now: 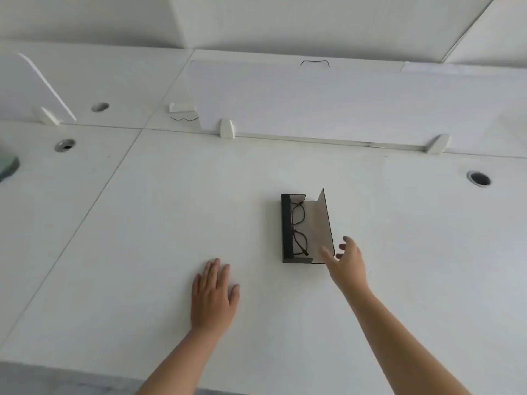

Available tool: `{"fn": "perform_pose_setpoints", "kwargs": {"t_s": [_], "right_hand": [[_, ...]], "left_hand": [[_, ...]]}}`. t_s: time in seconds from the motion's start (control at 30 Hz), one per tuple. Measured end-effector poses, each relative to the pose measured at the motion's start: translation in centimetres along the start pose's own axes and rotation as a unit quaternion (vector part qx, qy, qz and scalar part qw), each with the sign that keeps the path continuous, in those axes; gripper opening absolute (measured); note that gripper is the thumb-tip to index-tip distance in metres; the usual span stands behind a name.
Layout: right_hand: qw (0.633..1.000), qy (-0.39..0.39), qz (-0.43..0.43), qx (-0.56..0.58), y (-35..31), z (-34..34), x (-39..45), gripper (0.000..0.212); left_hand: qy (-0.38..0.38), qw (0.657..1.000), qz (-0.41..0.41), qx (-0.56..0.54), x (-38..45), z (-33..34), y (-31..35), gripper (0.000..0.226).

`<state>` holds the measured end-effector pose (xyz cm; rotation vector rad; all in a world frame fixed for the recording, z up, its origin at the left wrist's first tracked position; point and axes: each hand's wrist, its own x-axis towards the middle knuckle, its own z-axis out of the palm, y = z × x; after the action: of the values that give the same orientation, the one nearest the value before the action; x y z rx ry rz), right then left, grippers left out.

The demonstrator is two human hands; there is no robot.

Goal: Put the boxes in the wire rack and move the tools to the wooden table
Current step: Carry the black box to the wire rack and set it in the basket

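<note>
An open black glasses case (319, 223) lies on the white desk (171, 223), its lid flap standing up on the right side. A pair of thin dark-framed glasses (299, 228) rests inside it. My right hand (346, 262) hovers at the case's near right corner, fingers spread, just short of the lid and holding nothing. Palm down, my left hand (212, 292) lies flat on the desk to the left of the case, empty. No wire rack, wooden table or tools are in view.
A white divider panel (313, 101) stands along the desk's far edge in white clips (227, 128). Cable holes (479, 178) (65, 145) sit at the right and left. A greenish object (8, 166) pokes in at the left edge.
</note>
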<state>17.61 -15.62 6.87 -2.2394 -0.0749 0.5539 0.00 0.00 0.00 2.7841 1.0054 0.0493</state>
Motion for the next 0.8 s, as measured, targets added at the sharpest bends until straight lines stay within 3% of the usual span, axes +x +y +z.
{"fn": "perform_pose_setpoints", "kwargs": {"t_s": [0.1,0.23,0.37,0.57,0.7,0.8], "right_hand": [[0.997,0.009,-0.03,-0.07,-0.8,1.6,2.3,0.012],[0.979,0.041,-0.102,-0.172,-1.0,2.5,2.5,0.026],[0.927,-0.036,-0.148,-0.343,-0.4,3.8,1.3,0.062],[0.951,0.033,-0.106,-0.288,-1.0,4.7,2.2,0.074],[0.964,0.026,-0.057,-0.258,-0.6,4.1,1.9,0.076],[0.984,0.029,-0.021,-0.173,2.1,1.4,-1.5,0.07]], "left_hand": [[0.029,1.0,0.0,-0.011,0.4,0.6,0.2,0.048],[0.046,0.999,-0.006,-0.01,0.4,1.0,0.0,0.049],[0.051,0.998,-0.005,-0.035,0.5,1.2,-0.1,0.047],[0.041,0.995,0.0,-0.087,0.5,0.6,-0.1,0.05],[0.014,0.996,0.002,-0.085,0.4,0.4,-0.1,0.058],[-0.003,0.994,0.006,-0.111,0.4,0.2,0.7,0.056]]}}
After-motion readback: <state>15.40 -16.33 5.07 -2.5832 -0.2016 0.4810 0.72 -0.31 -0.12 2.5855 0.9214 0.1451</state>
